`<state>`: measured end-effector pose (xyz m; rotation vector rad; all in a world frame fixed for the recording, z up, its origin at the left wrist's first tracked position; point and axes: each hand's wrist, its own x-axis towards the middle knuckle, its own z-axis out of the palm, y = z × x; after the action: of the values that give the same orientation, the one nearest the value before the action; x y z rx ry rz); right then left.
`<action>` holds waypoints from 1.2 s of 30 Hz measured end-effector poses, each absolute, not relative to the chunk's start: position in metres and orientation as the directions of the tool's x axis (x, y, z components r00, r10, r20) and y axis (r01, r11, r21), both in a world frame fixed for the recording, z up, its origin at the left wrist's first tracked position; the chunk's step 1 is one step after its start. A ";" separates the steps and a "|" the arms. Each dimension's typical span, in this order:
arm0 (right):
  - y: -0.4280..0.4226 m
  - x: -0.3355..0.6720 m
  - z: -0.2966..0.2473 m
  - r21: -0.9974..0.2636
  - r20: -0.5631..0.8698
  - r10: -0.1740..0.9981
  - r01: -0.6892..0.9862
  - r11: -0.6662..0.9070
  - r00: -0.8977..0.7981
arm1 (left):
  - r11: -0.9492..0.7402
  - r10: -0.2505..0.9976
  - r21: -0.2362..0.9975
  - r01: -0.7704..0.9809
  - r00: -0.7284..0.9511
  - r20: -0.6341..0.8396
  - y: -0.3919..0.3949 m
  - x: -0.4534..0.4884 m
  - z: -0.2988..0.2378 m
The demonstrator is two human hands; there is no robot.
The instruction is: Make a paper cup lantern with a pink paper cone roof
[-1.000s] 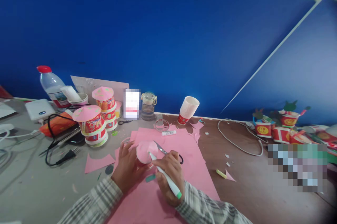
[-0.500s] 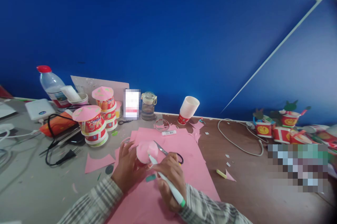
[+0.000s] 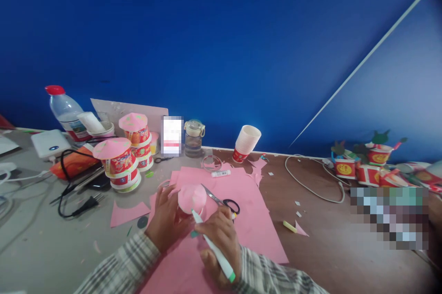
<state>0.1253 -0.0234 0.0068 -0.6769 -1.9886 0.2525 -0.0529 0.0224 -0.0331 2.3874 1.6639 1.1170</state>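
Observation:
My left hand (image 3: pixel 167 220) is wrapped round a small cup topped with a pink paper cone (image 3: pixel 192 197), holding it on the pink paper sheet (image 3: pixel 252 229). My right hand (image 3: pixel 219 238) grips a white marker with a green end (image 3: pixel 213 248); its tip touches the lower edge of the cone. Black-handled scissors (image 3: pixel 223 202) lie on the sheet just behind my right hand.
Two finished cup towers with pink roofs (image 3: pixel 119 165) stand to the left, by a water bottle (image 3: pixel 65 112), a black cable and plug (image 3: pixel 78 197). A glue stick (image 3: pixel 221 173), a jar (image 3: pixel 193 138), stacked paper cups (image 3: pixel 246 143), a white cable (image 3: pixel 311 183) and more cup crafts (image 3: pixel 362 167) lie behind and right.
My right hand has slid down and a little left with the marker, uncovering the scissors' handles. The left hand keeps its hold on the cup.

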 end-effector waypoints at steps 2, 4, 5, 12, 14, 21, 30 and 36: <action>-0.024 0.125 0.007 -0.431 0.746 0.552 0.362 0.827 -0.372 | -0.428 0.828 0.409 0.806 0.169 0.535 0.022 -0.052 -0.033; -0.024 0.124 0.008 -0.419 0.748 0.547 0.371 0.829 -0.376 | -0.432 0.821 0.410 0.804 0.162 0.547 0.022 -0.052 -0.033; -0.024 0.124 0.008 -0.416 0.750 0.545 0.373 0.829 -0.374 | -0.434 0.818 0.408 0.803 0.161 0.552 0.022 -0.052 -0.033; -0.021 0.123 0.010 -0.406 0.759 0.541 0.386 0.828 -0.363 | -0.447 0.816 0.403 0.799 0.179 0.550 0.023 -0.053 -0.034; -0.021 0.123 0.010 -0.408 0.756 0.550 0.402 0.820 -0.355 | -0.448 0.816 0.399 0.800 0.183 0.549 0.023 -0.053 -0.034; -0.018 0.123 0.006 -0.408 0.731 0.566 0.421 0.810 -0.382 | -0.450 0.817 0.398 0.800 0.189 0.544 0.023 -0.053 -0.034; -0.017 0.122 0.005 -0.388 0.714 0.564 0.435 0.812 -0.416 | -0.467 0.801 0.371 0.803 0.206 0.562 0.022 -0.053 -0.031; -0.016 0.122 0.007 -0.371 0.709 0.548 0.427 0.825 -0.443 | -0.468 0.796 0.374 0.800 0.198 0.572 0.023 -0.053 -0.030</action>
<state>0.1223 -0.0160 0.0067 -0.7145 -2.1004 0.1708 -0.0533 0.0230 -0.0303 2.4361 1.6233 1.1568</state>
